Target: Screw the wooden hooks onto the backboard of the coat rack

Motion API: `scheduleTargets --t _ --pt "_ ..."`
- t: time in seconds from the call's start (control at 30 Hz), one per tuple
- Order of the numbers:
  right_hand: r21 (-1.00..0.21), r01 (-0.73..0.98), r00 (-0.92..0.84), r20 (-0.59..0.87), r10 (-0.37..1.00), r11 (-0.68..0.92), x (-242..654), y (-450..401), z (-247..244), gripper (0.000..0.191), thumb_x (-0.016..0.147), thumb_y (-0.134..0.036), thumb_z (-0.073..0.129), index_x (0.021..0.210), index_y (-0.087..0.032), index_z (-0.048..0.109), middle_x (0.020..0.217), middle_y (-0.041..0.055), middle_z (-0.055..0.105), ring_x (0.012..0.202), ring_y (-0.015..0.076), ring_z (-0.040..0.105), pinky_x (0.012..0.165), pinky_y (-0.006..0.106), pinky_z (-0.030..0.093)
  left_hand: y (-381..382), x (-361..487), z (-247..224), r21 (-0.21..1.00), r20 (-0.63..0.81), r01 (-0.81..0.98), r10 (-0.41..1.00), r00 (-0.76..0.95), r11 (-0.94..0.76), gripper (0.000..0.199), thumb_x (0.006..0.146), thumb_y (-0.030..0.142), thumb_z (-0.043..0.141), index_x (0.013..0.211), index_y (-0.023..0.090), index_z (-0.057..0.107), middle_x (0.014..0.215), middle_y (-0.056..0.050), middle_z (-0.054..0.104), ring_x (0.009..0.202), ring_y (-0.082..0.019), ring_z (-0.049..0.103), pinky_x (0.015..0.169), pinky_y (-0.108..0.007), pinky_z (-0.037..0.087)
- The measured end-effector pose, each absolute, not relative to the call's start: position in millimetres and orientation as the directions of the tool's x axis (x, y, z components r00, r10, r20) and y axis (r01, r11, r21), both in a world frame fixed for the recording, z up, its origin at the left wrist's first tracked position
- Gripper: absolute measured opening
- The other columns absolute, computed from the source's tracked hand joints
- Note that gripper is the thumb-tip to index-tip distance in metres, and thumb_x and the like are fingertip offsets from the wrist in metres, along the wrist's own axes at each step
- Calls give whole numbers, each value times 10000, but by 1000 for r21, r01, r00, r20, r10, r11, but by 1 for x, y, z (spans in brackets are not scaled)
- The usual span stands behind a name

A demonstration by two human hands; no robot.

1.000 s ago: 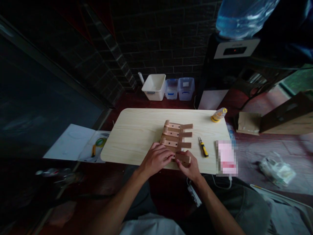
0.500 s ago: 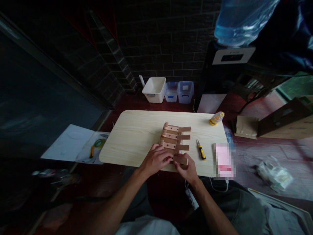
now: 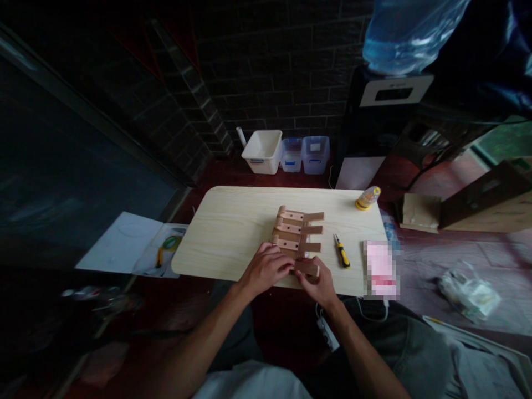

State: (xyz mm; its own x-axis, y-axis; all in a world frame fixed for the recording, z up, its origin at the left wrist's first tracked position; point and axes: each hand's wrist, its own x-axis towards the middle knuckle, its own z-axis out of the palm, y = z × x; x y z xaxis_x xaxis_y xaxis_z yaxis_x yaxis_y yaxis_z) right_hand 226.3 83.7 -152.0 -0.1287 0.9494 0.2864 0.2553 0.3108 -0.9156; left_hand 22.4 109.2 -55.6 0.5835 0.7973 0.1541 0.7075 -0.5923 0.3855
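On the light wood-grain table (image 3: 233, 221) lies a brown wooden assembly (image 3: 288, 228), a row of drilled bars with flat slats sticking out to the right. My left hand (image 3: 268, 269) covers its near left corner, fingers closed on the nearest bar, most of which they hide. At the right end of that same row, my right hand (image 3: 318, 282) pinches the nearest wooden slat (image 3: 306, 268) from below and beside. A yellow and black screwdriver (image 3: 342, 252) rests to the right of the assembly, touched by neither hand.
A yellow-based clear container (image 3: 368, 198) stands at the table's far right corner, with a blurred pink item (image 3: 380, 269) at the near right. Bins (image 3: 262, 152) stand on the floor beyond. A white open case (image 3: 160, 249) is left; a water dispenser (image 3: 386, 100) stands behind.
Both hands stay at the nearest row of the assembly. The nearest slat looks slightly turned, and the right fingers have shifted a little. The whole view has moved slightly.
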Motion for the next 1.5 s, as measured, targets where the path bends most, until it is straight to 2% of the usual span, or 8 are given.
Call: scheduleTargets --t 0.27,0.77,1.17,1.33,1.5 --pt "-912 265 -127 288 949 312 226 84 -157 202 860 -356 699 1017 -229 678 929 53 692 835 213 668 736 327 555 110 22 -58 365 160 697 779 606 -617 136 967 309 584 965 263 711 944 22 763 916 -156 616 912 -349 351" --pt "-909 261 -132 300 945 325 226 84 -153 196 865 -338 690 1031 -235 676 940 56 696 852 219 674 748 332 556 106 24 -62 344 186 702 778 600 -623 131 963 301 591 977 266 717 956 19 766 916 -157 613 923 -358 346" --pt "-911 264 -140 289 947 317 226 82 -156 197 869 -348 688 1032 -236 678 940 56 685 831 214 668 735 331 561 105 25 -61 349 193 727 804 562 -592 110 942 302 623 944 279 730 870 25 751 860 -152 614 906 -352 372" --pt "-899 285 -145 303 942 333 227 83 -155 269 869 -352 689 1109 -233 672 956 59 688 858 219 677 772 334 569 106 24 -62 358 179 730 810 558 -582 98 936 292 630 945 279 727 887 23 751 871 -154 615 913 -354 375" --pt "-892 291 -143 317 938 346 227 84 -153 203 872 -352 681 1038 -235 682 913 48 686 816 208 668 723 316 565 106 24 -65 371 200 720 808 555 -586 72 921 278 656 920 273 727 900 29 760 860 -146 617 896 -347 376"
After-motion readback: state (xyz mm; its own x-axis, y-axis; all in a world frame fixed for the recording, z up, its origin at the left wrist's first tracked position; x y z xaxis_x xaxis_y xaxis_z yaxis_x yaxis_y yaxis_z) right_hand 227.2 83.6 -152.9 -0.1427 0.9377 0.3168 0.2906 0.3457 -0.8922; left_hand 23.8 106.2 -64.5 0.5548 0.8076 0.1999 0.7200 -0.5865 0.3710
